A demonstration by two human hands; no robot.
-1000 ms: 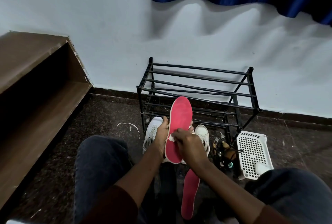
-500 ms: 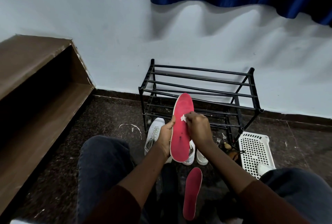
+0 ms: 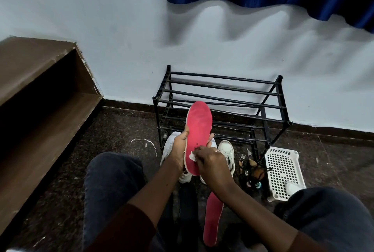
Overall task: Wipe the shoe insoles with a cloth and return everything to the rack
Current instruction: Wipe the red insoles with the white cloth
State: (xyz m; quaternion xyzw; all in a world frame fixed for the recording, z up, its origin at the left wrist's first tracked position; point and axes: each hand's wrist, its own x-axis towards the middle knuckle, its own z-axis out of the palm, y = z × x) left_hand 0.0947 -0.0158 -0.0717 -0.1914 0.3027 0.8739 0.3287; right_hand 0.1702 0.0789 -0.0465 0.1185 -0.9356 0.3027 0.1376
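Note:
My left hand (image 3: 179, 146) grips a red insole (image 3: 198, 126) by its left edge and holds it upright before the black metal shoe rack (image 3: 222, 98). My right hand (image 3: 210, 160) pinches a small white cloth (image 3: 192, 155) and presses it on the insole's lower half, near some dark spots. A second red insole (image 3: 212, 219) lies on the floor between my knees. Two white sneakers (image 3: 227, 150) stand on the floor behind my hands, partly hidden by them.
A white perforated plastic basket (image 3: 283, 168) sits to the right of the rack, with keys and small bottles (image 3: 253, 175) beside it. A brown wooden shelf (image 3: 40, 98) runs along the left. A white lace scrap (image 3: 143, 142) lies on the dark floor.
My right hand has slid the cloth down from the insole's upper part to its lower half. The insole stays upright in my left hand.

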